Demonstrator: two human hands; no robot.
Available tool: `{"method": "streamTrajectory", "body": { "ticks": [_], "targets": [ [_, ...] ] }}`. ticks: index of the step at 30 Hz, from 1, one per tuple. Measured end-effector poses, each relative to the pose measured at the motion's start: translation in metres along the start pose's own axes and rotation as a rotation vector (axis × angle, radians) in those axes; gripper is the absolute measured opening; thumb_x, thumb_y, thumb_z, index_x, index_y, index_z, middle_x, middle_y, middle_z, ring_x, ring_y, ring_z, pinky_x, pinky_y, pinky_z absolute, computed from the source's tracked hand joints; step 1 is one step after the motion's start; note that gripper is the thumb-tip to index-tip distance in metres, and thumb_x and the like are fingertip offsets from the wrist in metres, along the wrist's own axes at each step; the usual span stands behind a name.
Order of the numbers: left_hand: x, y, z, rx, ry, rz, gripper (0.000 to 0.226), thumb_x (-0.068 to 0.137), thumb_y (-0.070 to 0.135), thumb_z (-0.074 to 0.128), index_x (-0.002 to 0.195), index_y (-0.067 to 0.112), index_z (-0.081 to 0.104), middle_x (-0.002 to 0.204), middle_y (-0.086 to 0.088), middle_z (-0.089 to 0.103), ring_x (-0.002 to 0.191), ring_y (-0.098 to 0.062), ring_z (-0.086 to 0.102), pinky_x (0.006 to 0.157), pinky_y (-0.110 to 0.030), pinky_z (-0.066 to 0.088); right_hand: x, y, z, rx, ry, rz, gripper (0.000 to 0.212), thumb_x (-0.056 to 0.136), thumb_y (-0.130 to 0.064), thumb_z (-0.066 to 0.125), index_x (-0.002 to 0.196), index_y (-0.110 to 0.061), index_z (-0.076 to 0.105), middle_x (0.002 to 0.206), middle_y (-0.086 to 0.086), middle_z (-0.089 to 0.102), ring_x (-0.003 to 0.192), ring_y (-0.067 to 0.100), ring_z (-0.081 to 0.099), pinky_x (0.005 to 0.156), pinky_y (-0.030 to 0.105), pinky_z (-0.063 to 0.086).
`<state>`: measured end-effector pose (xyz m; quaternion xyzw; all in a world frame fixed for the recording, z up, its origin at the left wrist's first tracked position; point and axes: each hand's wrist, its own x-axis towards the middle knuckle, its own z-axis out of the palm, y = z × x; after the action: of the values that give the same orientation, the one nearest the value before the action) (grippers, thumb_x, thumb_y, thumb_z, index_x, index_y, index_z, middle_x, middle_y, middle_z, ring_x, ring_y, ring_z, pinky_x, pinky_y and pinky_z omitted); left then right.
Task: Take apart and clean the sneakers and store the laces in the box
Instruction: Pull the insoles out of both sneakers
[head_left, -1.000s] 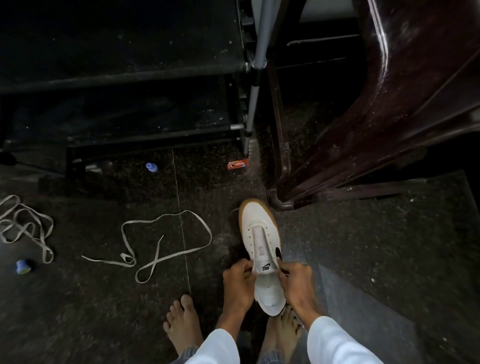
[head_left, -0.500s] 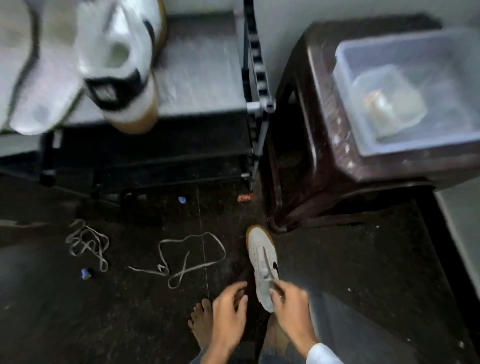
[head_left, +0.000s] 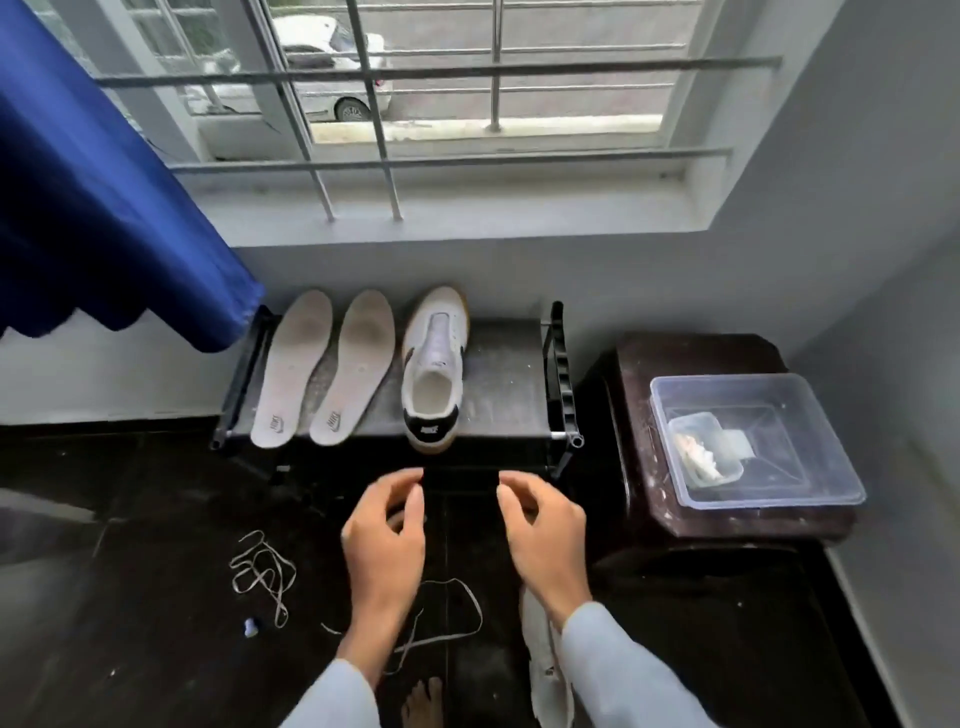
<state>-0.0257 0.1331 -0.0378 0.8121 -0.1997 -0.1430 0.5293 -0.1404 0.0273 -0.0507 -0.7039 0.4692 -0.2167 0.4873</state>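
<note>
Head view: now lifting gaze from floor to shoe rack (head_left: 509, 364). Both hands off the near sneaker (head_left: 545, 670), down by the right sleeve; left hand (head_left: 384, 540) and right hand (head_left: 545, 535) hovering, loosely curled, holding nothing. Two laces (head_left: 452, 613) lying loose on floor, near left. Insoles (head_left: 322, 374) and other sneaker (head_left: 434, 369) resting on rack. Box (head_left: 831, 467) waiting far right. Likely turning to lace storage next.

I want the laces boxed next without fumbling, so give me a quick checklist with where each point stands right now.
1. Both hands free: left hand and right hand hold nothing: ok.
2. Laces out of the shoes: tangled lace and looped lace lie on the floor: ok.
3. Clear box open on the stool: ok.
4. Laces boxed: not ok.
5. Insoles out, on the rack: ok.
6. Floor sneaker clean: cannot tell.
</note>
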Motion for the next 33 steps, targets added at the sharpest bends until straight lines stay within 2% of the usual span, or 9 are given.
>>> {"method": "streamTrajectory", "body": {
  "ticks": [2,4,8,14,17,19,22,27,33],
  "targets": [
    [0.041,0.012,0.000,0.012,0.017,-0.007,0.018,0.091,0.006,0.062,0.103,0.014,0.072,0.096,0.004,0.073,0.088,-0.001,0.066,0.072,0.001,0.044,0.030,-0.031,0.010,-0.033,0.012,-0.030,0.019,0.093,-0.021,0.064,0.109,-0.018,0.073,0.099,-0.010,0.072,0.089,-0.002,0.064,0.082,0.000,0.043],
    [0.078,0.018,0.004,0.028,0.022,-0.012,0.017,0.090,0.008,0.062,0.103,0.013,0.072,0.096,0.000,0.074,0.085,-0.006,0.068,0.075,-0.003,0.047,0.059,-0.056,0.020,-0.057,0.024,-0.030,0.019,0.092,-0.020,0.064,0.109,-0.015,0.073,0.098,-0.004,0.073,0.090,0.005,0.065,0.083,0.006,0.044],
    [0.143,0.010,0.018,0.083,-0.012,-0.017,0.020,0.089,0.009,0.060,0.106,0.012,0.071,0.102,-0.006,0.075,0.095,-0.019,0.070,0.091,-0.037,0.055,0.110,-0.088,0.047,-0.132,0.054,-0.019,0.023,0.091,-0.019,0.064,0.110,-0.009,0.072,0.105,0.005,0.074,0.101,0.018,0.066,0.076,0.004,0.031],
    [0.201,-0.015,0.039,0.206,-0.088,-0.038,0.027,0.088,0.017,0.062,0.115,0.012,0.068,0.108,-0.014,0.073,0.103,-0.031,0.066,0.092,-0.035,0.050,0.165,-0.087,0.083,-0.267,0.078,0.046,0.019,0.088,-0.018,0.064,0.102,-0.007,0.068,0.095,0.008,0.070,0.090,0.024,0.062,0.076,0.025,0.041],
    [0.216,-0.025,0.048,0.256,-0.135,-0.035,0.033,0.089,0.026,0.063,0.118,0.012,0.067,0.111,-0.013,0.072,0.105,-0.030,0.065,0.090,-0.035,0.048,0.181,-0.077,0.093,-0.388,0.048,0.071,0.011,0.086,-0.021,0.064,0.082,-0.011,0.061,0.081,0.005,0.061,0.076,0.022,0.052,0.064,0.028,0.033],
    [0.221,-0.028,0.051,0.289,-0.154,-0.024,0.029,0.089,0.033,0.063,0.108,0.012,0.069,0.105,-0.012,0.073,0.101,-0.032,0.065,0.083,-0.035,0.048,0.186,-0.070,0.098,-0.426,0.032,0.083,0.026,0.086,-0.022,0.065,0.067,-0.017,0.048,0.071,0.001,0.053,0.069,0.020,0.046,0.059,0.025,0.027],
    [0.225,-0.032,0.057,0.318,-0.180,0.003,0.030,0.087,0.040,0.064,0.073,0.014,0.060,0.080,-0.012,0.071,0.081,-0.035,0.064,0.066,-0.035,0.044,0.191,-0.059,0.103,-0.452,0.025,0.074,0.040,0.085,-0.022,0.065,0.056,-0.018,0.037,0.057,-0.005,0.043,0.062,0.020,0.042,0.058,0.027,0.027],
    [0.229,-0.040,0.060,0.434,-0.174,0.068,0.032,0.086,0.042,0.065,0.081,0.012,0.073,0.080,-0.010,0.072,0.076,-0.031,0.066,0.061,-0.034,0.045,0.200,-0.042,0.113,-0.454,0.030,0.065,0.027,0.086,-0.026,0.065,0.067,-0.006,0.062,0.064,0.007,0.062,0.064,0.024,0.056,0.059,0.030,0.040],
    [0.236,-0.034,0.054,0.454,-0.217,0.094,0.026,0.085,0.027,0.062,0.074,0.007,0.075,0.071,-0.015,0.069,0.065,-0.030,0.059,0.059,-0.031,0.040,0.201,-0.037,0.115,-0.430,0.050,0.038,0.023,0.089,-0.019,0.058,0.077,-0.007,0.074,0.066,0.013,0.067,0.066,0.031,0.062,0.061,0.038,0.052]
  ]
}}
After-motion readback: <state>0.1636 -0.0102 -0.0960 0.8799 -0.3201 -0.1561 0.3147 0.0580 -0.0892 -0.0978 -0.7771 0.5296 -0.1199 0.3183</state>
